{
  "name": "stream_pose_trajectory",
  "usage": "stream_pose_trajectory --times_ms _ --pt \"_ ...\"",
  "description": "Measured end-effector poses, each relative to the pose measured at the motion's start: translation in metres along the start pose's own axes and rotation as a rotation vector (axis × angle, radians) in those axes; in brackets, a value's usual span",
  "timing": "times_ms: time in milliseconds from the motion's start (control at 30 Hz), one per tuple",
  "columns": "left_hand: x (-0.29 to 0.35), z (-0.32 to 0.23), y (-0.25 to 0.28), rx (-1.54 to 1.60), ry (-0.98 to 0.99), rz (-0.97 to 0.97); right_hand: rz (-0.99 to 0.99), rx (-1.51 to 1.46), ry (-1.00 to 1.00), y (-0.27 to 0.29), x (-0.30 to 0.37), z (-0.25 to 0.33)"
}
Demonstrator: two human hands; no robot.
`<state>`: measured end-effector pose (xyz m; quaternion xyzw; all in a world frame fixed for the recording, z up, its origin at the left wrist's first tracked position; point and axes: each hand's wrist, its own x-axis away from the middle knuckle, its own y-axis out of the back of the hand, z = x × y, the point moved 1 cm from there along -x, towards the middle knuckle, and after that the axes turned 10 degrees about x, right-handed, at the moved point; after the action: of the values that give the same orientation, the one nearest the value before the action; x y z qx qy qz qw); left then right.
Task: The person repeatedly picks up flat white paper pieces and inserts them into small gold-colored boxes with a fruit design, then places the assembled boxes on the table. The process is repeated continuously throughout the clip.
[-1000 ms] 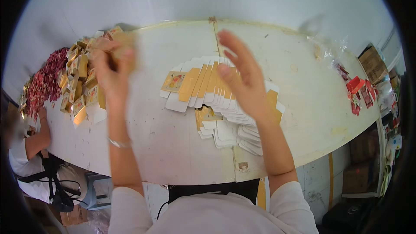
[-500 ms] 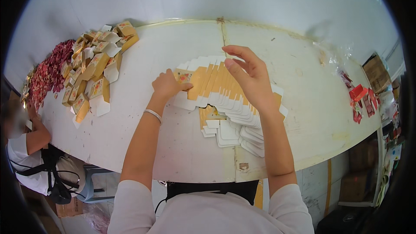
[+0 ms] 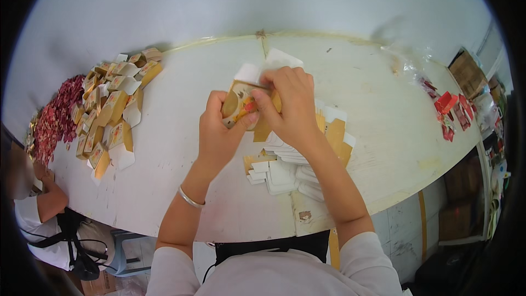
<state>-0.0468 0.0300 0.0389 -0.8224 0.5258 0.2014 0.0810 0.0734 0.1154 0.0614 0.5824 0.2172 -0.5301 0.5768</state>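
Observation:
A gold box [image 3: 239, 102] with a printed picture and white flaps is held up between my two hands, above the table. My left hand [image 3: 217, 126] grips its lower left side, the thumb across the front. My right hand [image 3: 290, 101] pinches its right side near the top, hiding part of it. White flaps stick out at the box's upper end. Beneath and to the right of my hands lies a fanned stack of flat gold-and-white cartons [image 3: 282, 167], partly covered by my right forearm.
On the left lie a heap of folded gold boxes [image 3: 112, 107] with raised flaps and a pile of small dark red packets [image 3: 59, 109]. Red wrappers [image 3: 453, 111] and clear plastic sit far right, near a cardboard box [image 3: 467, 73]. Another person's arm [image 3: 52, 197] rests at the table's left edge.
My left hand has lifted one carton off the stack, and it now stands opened out as a box. My right hand has come down and leftward onto it.

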Motion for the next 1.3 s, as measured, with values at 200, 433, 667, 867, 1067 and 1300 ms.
stream_pose_trajectory --times_ms 200,433,667,867,1067,1300 --pt "0.006 -0.005 -0.003 0.412 0.176 0.294 -0.254 0.1 0.112 0.008 0.001 -0.001" --pt "0.007 0.008 0.018 0.746 0.519 0.742 -0.256 -0.327 0.285 0.011 0.004 0.021" --pt "0.002 -0.011 0.015 0.753 0.258 0.344 -0.35 -0.772 -0.312 0.021 -0.002 0.021" --pt "0.004 -0.021 -0.006 0.461 -0.321 0.087 0.375 -1.517 -1.098 0.018 0.002 0.026" --pt "0.005 -0.017 0.016 0.024 -0.34 0.249 0.397 -1.513 -0.93 0.016 0.003 0.016" --pt "0.002 -0.034 0.013 0.428 -0.129 0.134 0.32 -1.451 -0.683 0.009 0.004 0.017"
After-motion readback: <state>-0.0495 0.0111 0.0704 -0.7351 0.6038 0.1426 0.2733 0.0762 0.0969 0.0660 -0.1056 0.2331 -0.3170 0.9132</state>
